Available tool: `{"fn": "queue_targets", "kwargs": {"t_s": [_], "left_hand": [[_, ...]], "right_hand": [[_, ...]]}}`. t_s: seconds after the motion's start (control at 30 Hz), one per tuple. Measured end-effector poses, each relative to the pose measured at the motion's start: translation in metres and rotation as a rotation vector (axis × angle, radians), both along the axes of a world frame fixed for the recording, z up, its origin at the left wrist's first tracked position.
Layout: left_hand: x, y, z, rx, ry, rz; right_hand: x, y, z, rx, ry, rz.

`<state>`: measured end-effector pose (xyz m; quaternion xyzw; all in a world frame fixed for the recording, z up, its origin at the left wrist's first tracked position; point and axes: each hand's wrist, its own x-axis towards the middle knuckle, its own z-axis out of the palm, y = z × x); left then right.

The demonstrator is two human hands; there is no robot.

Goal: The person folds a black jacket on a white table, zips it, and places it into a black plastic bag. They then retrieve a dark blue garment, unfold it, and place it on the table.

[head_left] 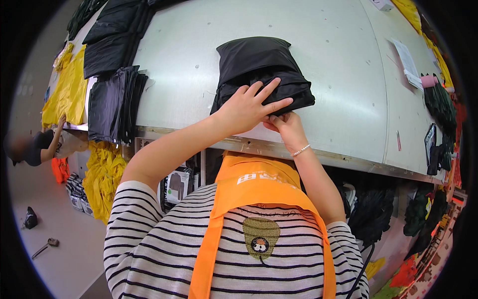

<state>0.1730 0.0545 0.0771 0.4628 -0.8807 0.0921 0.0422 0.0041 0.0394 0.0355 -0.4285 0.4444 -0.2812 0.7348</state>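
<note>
A folded bundle of thin black fabric (256, 56) lies on the pale worktable near its front edge, its near side gathered and partly opened in a fold. My left hand (247, 107) rests flat across that near side with its fingers spread. Just right of it and lower, my right hand (289, 130) pinches the bundle's near edge between thumb and fingers. Part of that edge is hidden by my hands. A beaded bracelet (300, 150) circles my right wrist.
Stacks of folded black fabric (115, 102) stand at the table's left side, beside yellow fabric (69, 89). A white paper sheet (407, 62) and a pink spool (428, 81) lie at right. Another person (37, 147) is at far left.
</note>
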Motion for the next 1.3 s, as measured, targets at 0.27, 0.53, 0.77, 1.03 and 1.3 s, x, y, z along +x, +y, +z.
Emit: {"fn": "queue_targets", "kwargs": {"t_s": [0.27,0.53,0.77,1.03,1.3], "left_hand": [[0.001,-0.001,0.006,-0.052,0.135,0.008],[-0.009,-0.046,0.052,0.048,0.413,0.235],[-0.036,-0.054,0.035,0.089,0.188,0.204],[-0.05,-0.046,-0.016,0.071,-0.088,-0.003],[-0.085,-0.006,-0.062,0.112,-0.814,-0.19]], "right_hand": [[-0.003,0.004,0.008,-0.057,0.037,-0.001],[-0.021,-0.005,0.021,-0.768,0.268,-0.437],[-0.01,-0.049,-0.014,-1.308,1.17,0.293],[-0.082,-0.05,0.007,-1.337,1.29,0.404],[-0.161,-0.124,0.055,-1.347,1.425,0.115]]}}
